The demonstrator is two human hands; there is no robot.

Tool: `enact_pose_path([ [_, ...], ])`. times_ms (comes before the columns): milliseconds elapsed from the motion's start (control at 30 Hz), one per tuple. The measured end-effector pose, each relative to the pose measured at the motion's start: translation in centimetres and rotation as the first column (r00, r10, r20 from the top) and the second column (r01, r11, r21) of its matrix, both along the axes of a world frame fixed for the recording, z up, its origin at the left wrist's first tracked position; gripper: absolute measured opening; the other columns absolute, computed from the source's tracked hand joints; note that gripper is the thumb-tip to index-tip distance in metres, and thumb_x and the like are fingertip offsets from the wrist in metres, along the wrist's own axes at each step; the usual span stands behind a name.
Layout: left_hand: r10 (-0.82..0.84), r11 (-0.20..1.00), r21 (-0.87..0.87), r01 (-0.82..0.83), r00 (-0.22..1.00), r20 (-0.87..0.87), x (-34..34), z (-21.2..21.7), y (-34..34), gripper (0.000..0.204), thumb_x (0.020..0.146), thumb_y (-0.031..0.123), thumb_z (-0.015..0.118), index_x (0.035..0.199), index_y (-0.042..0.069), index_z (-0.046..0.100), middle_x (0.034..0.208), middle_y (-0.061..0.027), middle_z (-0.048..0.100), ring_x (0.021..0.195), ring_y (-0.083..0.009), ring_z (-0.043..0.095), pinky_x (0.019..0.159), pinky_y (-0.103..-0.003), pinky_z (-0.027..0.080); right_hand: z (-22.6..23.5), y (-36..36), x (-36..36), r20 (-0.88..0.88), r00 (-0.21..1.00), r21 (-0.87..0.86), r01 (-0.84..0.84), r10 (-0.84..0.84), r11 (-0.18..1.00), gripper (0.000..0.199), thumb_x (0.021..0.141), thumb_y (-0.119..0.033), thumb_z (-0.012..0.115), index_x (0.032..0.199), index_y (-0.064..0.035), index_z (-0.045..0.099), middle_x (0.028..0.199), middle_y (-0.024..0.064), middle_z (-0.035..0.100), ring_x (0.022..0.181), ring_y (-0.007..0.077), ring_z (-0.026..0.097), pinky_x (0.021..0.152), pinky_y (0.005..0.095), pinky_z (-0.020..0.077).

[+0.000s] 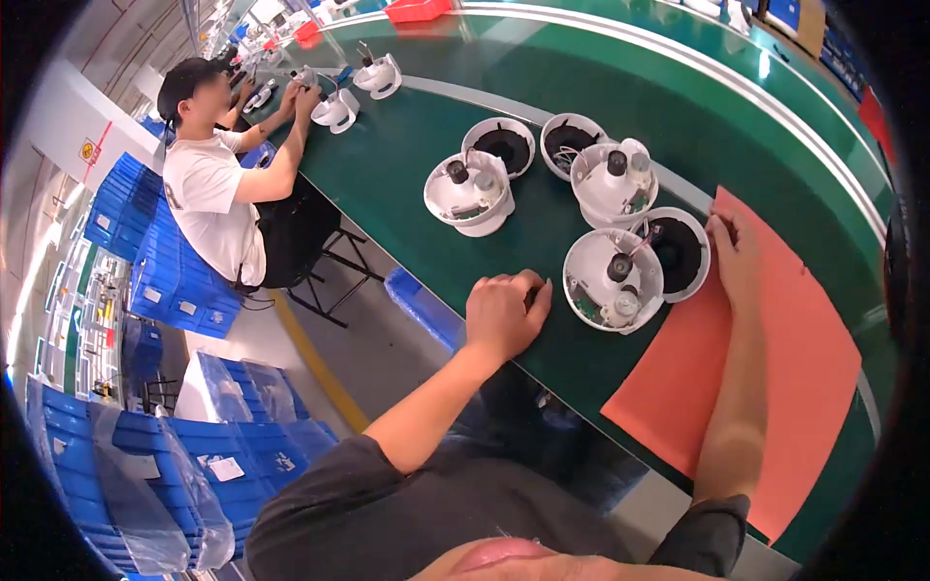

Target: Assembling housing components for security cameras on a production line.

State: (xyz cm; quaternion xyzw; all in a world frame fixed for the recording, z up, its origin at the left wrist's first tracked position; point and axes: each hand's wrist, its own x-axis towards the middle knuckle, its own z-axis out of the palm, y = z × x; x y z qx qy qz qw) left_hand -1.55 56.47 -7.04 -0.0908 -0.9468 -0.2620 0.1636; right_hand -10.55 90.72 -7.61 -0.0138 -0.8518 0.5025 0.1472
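My left hand point(506, 315) rests on the near edge of the green worktable point(426, 261), fingers loosely curled and nothing showing in them. My right hand point(738, 254) lies on an orange mat point(799, 358), fingers bent but apart, next to a round white housing with a dark inside point(678, 254). Whether its fingertips touch that rim, I cannot tell. Between my hands stands an open white camera-like housing point(612, 281) with a black lens, wires and a green circuit board. Two similar open housings point(470, 192) point(613, 182) sit farther back.
Two more dark-lined round white housings point(501, 147) point(572, 145) stand behind. At the far left a co-worker point(215, 174) handles white parts at the same table. Stacked blue bins point(184, 261) and plastic-draped blue crates point(145, 474) fill the left. A dark stool point(334, 271) stands beside the table.
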Motion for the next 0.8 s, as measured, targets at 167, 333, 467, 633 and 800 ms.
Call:
enact_pose_path([
  [167,0.034,0.999,-0.025,-0.033,0.999,0.038,0.0,0.2,0.0,0.022,0.087,0.027,0.065,0.081,0.006,0.068,0.065,-0.0137,0.063,0.065,-0.0332,0.062,0.069,-0.043,0.047,-0.2,-0.1,-0.2,-0.067,0.998,0.003,0.004,-0.004,1.000,0.021,0.097,-0.017,0.058,0.109,-0.0011,0.063,0.087,0.0055,0.065,0.082,0.0136,0.061,0.077,0.0279,0.0479],
  [333,0.030,0.999,-0.013,-0.029,0.999,0.039,0.0,0.3,-0.3,0.023,0.087,0.028,0.065,0.081,0.006,0.068,0.064,-0.0141,0.062,0.065,-0.0338,0.062,0.068,-0.044,0.047,0.1,-0.5,-0.3,-0.107,0.994,0.026,-0.012,0.014,1.000,0.019,0.097,-0.016,0.058,0.108,-0.0008,0.063,0.087,0.0054,0.065,0.081,0.0146,0.061,0.076,0.0286,0.0483],
  [467,0.015,1.000,0.009,-0.015,0.999,0.035,-0.1,0.1,-0.6,0.022,0.087,0.027,0.065,0.081,0.006,0.068,0.066,-0.0143,0.063,0.066,-0.0341,0.063,0.068,-0.045,0.048,0.2,-0.5,-0.1,-0.102,0.995,0.036,-0.010,0.014,0.999,0.022,0.097,-0.013,0.057,0.112,0.0011,0.064,0.089,0.0038,0.064,0.085,0.0126,0.060,0.080,0.0271,0.0476],
  [633,0.000,1.000,-0.005,0.000,1.000,0.015,0.3,0.1,-0.6,0.021,0.087,0.027,0.064,0.083,0.007,0.069,0.070,-0.0154,0.066,0.068,-0.0348,0.064,0.068,-0.045,0.049,0.8,-0.6,0.6,-0.045,0.999,0.042,-0.023,0.025,0.999,0.023,0.097,-0.014,0.058,0.112,0.0013,0.064,0.092,0.0061,0.066,0.088,0.0140,0.061,0.082,0.0288,0.0483],
  [800,0.052,0.998,0.015,-0.053,0.996,0.072,0.1,0.8,0.6,0.024,0.087,0.030,0.063,0.096,0.008,0.067,0.079,-0.0165,0.070,0.076,-0.0352,0.068,0.071,-0.045,0.052,0.2,0.4,1.1,-0.130,0.991,0.050,0.034,-0.027,0.998,0.023,0.095,-0.016,0.060,0.111,-0.0008,0.065,0.106,0.0113,0.068,0.099,0.0204,0.063,0.089,0.0330,0.0492],
])
